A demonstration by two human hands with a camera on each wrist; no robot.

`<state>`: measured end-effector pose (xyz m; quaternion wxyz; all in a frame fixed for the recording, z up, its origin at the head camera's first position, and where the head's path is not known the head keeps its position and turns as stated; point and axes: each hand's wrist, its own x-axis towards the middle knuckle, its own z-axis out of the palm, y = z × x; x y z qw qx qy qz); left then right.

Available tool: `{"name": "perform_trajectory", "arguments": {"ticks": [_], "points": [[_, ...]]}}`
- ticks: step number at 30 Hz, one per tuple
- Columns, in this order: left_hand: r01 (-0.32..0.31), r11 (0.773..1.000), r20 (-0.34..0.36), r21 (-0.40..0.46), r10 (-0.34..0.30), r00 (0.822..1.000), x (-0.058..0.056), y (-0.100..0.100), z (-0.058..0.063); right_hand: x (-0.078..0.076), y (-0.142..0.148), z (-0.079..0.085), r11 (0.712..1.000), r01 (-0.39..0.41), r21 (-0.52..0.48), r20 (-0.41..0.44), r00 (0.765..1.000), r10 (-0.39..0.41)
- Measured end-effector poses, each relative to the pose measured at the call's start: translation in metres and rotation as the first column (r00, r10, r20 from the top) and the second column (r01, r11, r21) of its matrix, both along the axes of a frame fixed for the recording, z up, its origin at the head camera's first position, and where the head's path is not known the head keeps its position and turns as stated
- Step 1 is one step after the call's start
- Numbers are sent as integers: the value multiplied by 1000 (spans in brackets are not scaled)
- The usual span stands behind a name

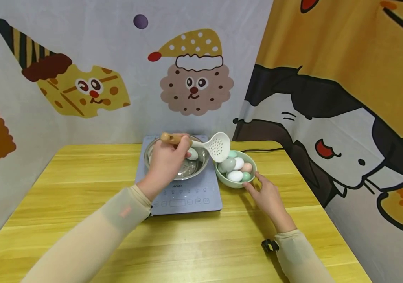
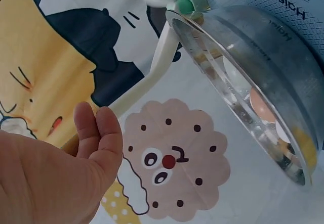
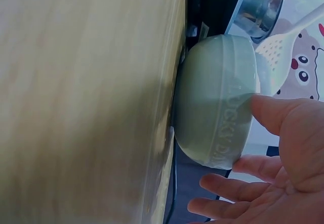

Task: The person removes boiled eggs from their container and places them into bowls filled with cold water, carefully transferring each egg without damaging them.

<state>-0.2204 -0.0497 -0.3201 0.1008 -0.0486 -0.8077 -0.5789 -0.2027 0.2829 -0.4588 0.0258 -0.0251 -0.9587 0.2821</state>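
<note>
My left hand (image 1: 167, 157) grips the wooden handle (image 1: 171, 138) of a slotted spoon. Its white perforated head (image 1: 219, 147) tilts over the back left of a pale green bowl (image 1: 230, 184), overlapping the rim in the head view. White, green and pinkish eggs (image 1: 234, 175) fill this bowl; a greyish one (image 1: 227, 165) lies just under the spoon's edge. At the bowl's right front, my right hand (image 1: 266, 196) touches the rim with thumb (image 3: 271, 114) and index finger, its other fingers stretched out. Below my left hand, a steel pan (image 2: 283, 47) contains a brownish egg (image 2: 261, 106) and paler ones.
Under the pan is a light blue induction cooker (image 1: 187, 206) with a control panel along its front. A black cable (image 1: 263, 149) runs along the back of the wooden table (image 1: 81, 196). Cartoon-printed curtains (image 1: 116, 39) hang close behind the table and on its right.
</note>
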Motion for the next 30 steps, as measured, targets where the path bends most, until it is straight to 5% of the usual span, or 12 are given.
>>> {"name": "perform_trajectory", "arguments": {"ticks": [11,18,21,27,30], "points": [[-2,1000,-136,-5,1,991,10,-8,4,0,0,1,1000,-4,4,-2,1000,4],[-17,998,-309,-68,-5,951,27,-47,7,0,0,1,1000,2,-6,6,1000,-2],[-57,989,-444,-139,-11,896,32,-65,3,0,0,1,1000,0,-10,10,1000,0],[-194,917,-707,-347,-120,697,29,-87,-14,0,1,2,1000,-2,-15,16,1000,2],[-212,902,-739,-377,-154,656,27,-91,-21,0,0,3,1000,-1,-7,15,1000,1]]}}
